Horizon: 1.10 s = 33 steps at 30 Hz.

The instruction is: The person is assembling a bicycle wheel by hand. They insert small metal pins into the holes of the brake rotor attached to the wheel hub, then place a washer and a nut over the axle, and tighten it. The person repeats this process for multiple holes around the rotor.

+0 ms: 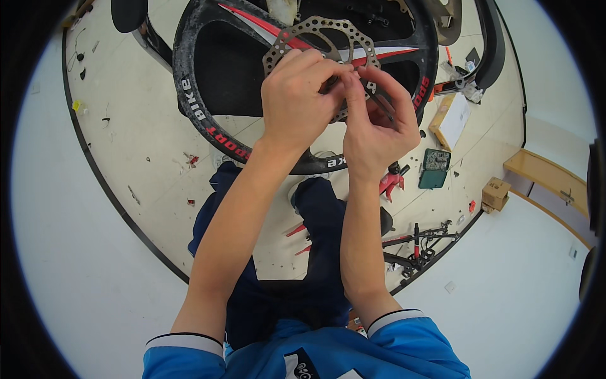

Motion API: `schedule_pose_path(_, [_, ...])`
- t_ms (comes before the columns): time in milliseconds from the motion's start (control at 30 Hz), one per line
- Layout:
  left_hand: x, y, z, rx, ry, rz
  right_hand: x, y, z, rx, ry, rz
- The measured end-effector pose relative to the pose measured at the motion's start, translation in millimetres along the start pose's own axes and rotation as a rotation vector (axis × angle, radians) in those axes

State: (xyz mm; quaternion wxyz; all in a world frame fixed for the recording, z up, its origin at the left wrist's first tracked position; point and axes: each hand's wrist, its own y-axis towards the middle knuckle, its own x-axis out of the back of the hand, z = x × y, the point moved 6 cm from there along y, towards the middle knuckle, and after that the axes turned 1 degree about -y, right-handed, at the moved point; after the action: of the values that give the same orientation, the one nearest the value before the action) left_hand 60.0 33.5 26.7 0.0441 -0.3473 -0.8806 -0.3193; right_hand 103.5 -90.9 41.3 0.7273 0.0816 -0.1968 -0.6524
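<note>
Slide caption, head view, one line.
Left hand and right hand close together over a perforated brake disc at the centre of a black bicycle wheel.

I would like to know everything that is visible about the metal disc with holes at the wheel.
The metal disc looks like grey-brown bare metal. Many small holes pierce its wavy outer ring, and arms run inward from it. It sits over the middle of the wheel, face toward the camera. The left hand and right hand cover much of its lower part; exact contact is unclear.
</note>
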Motion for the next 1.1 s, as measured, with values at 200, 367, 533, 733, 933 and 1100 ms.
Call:
schedule_pose_path(200, [-2,0,0,0.029,0.035,-0.026,-1,-2,-7,-0.209,0.232,-0.071])
schedule_pose_path(367, [0,2,-2,0.133,0.065,0.018,4,3,-5,-0.189,0.107,-0.041])
schedule_pose_path(533, [0,2,2,0.085,0.086,0.046,2,6,-6,-0.179,0.201,0.035])
schedule_pose_path(733, [-3,-1,6,0.094,0.112,0.040,-4,2,-5,-0.138,0.196,0.087])
schedule_pose_path(933, [-5,-2,7,0.075,0.110,0.034,-3,3,-3,-0.070,0.125,0.076])
schedule_pose_path(1100, [-4,-2,7,0.069,0.107,0.037,-4,2,-3,-0.025,0.105,0.067])
